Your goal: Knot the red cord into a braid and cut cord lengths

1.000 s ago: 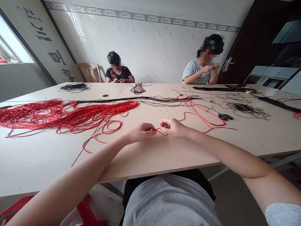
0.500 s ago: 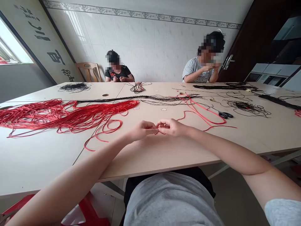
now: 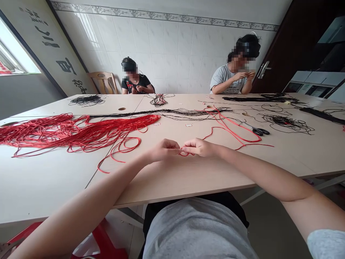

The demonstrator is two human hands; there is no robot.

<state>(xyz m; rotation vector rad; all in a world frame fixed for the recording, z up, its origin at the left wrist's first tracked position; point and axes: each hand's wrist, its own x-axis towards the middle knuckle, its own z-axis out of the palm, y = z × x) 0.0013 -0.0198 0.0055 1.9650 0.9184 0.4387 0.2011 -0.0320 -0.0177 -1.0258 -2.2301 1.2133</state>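
My left hand (image 3: 163,150) and my right hand (image 3: 201,148) meet over the near middle of the pale table (image 3: 188,172), fingertips almost touching. Both are closed in a pinch on a thin red cord (image 3: 184,154), which shows as a small loop between them. The cord's free length (image 3: 229,131) runs off to the right and back across the table. A big bundle of red cords (image 3: 61,131) lies to my left, with loose ends curling toward my left hand.
Scissors (image 3: 256,130) lie at the right. Black cords (image 3: 167,113) stretch across the middle, with black tangles (image 3: 285,122) at the right and far left (image 3: 86,100). Two people sit at the far side, hands busy with cord. A wooden chair (image 3: 104,82) stands behind.
My hands have stayed together on the red cord, shifting slightly lower and closer; the small loop between the fingers has changed shape. The view has drifted a little.
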